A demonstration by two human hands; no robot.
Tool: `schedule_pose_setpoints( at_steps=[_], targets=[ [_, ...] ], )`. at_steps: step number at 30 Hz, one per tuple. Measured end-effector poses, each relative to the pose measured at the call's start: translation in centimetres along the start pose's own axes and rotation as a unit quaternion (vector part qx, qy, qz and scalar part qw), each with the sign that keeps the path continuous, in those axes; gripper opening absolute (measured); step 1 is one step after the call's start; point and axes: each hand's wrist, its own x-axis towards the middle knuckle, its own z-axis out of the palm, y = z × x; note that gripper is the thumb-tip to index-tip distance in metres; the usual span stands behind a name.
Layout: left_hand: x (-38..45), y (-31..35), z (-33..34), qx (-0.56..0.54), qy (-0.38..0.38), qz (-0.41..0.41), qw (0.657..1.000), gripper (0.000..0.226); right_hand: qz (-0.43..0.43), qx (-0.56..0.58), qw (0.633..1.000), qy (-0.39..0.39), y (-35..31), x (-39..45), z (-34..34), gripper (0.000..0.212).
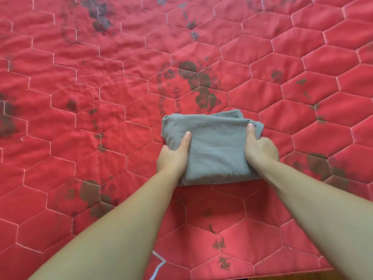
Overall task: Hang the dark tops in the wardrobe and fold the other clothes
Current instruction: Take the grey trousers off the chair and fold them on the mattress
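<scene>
A red quilt (101, 81) stitched in hexagons with dark floral prints fills the frame. Just below centre, the left hand (173, 156) and right hand (260, 148) grip a folded grey garment (216, 146), thumbs on top, fingers curled beneath its sides.

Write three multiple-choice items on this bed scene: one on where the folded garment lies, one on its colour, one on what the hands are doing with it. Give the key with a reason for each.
1. Where does the folded garment lie?
A. on the red quilted bedspread
B. on a hanger
C. inside a drawer

2. What colour is the garment?
A. white
B. grey
C. yellow

3. How do the hands meet the garment?
A. both hang clear of it
B. only one touches it
C. the left hand and right hand each grip a side

Key:
1 A, the garment rests on the hexagon-stitched red spread.
2 B, the cloth is plain grey all over.
3 C, a thumb lies on top at each side, with the other fingers tucked out of sight round the edges.
</scene>
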Motion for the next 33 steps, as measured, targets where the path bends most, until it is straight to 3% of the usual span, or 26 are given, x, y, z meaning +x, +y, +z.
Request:
schedule_pose_setpoints(
  at_steps=[6,10,16,22,27,33],
  targets=[
    [-1.0,2.5,-3.0,-0.142,-0.061,0.003,0.988,0.061,-0.036,0.084,0.995,-0.043,-2.3,-1.7,-2.1,0.078],
    [-4.4,7.6,-9.1,-0.142,-0.042,0.052,0.988,0.061,-0.085,0.117,0.988,-0.055,-8.5,-5.7,-5.8,0.073],
    [-13.1,17.2,-25.6,-0.194,-0.045,0.094,0.975,0.072,-0.228,0.162,0.958,-0.061,-24.2,-16.9,-15.3,0.063],
    [-25.9,22.8,-42.9,-0.303,-0.045,0.174,0.936,0.070,-0.424,0.219,0.877,-0.061,-37.3,-34.0,-25.4,0.044],
    [-33.6,19.0,-49.0,-0.393,-0.067,0.228,0.889,0.061,-0.527,0.222,0.817,-0.069,-37.8,-43.8,-28.8,0.041],
    [-39.7,11.0,-44.8,-0.494,-0.088,0.225,0.835,0.057,-0.585,0.205,0.773,-0.132,-31.1,-46.1,-30.8,0.035]
  ],
)
